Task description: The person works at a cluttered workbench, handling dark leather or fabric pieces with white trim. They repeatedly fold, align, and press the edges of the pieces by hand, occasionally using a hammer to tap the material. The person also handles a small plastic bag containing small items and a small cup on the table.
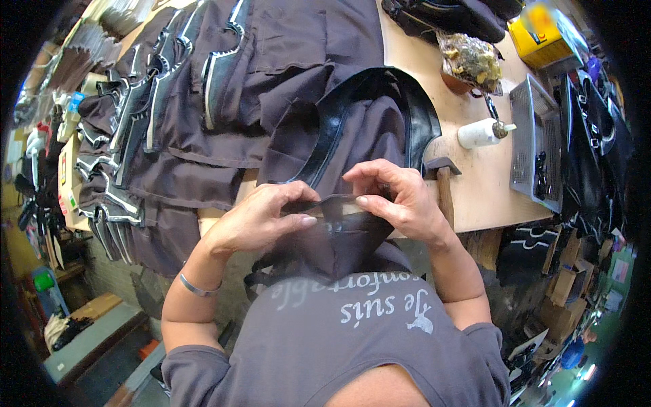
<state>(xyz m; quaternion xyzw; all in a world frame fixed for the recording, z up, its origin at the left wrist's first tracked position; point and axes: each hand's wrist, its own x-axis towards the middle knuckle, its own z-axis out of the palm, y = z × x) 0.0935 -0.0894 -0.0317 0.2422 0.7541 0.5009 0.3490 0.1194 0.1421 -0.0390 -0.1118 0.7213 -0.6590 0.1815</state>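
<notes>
My left hand (263,214) pinches the edge of a dark brown cloth piece (319,251) between thumb and fingers, close in front of my body. On the other side of the same edge is my right hand (400,200), its thumb pressed to the cloth and its index finger raised and bent. A pale strip shows along the edge between the thumbs, and the cloth below is slightly blurred. Just beyond my hands, a curved black leather band (420,112) arches over more dark cloth on the table.
Dark cloth pieces with white-edged black trims (224,74) cover the table's left side. To the right are a hammer (444,186), a white bottle (478,133), a grey mesh tray (536,146), a plastic-wrapped bundle (471,61) and a yellow box (542,37). Black strapped leather pieces (593,136) hang beyond.
</notes>
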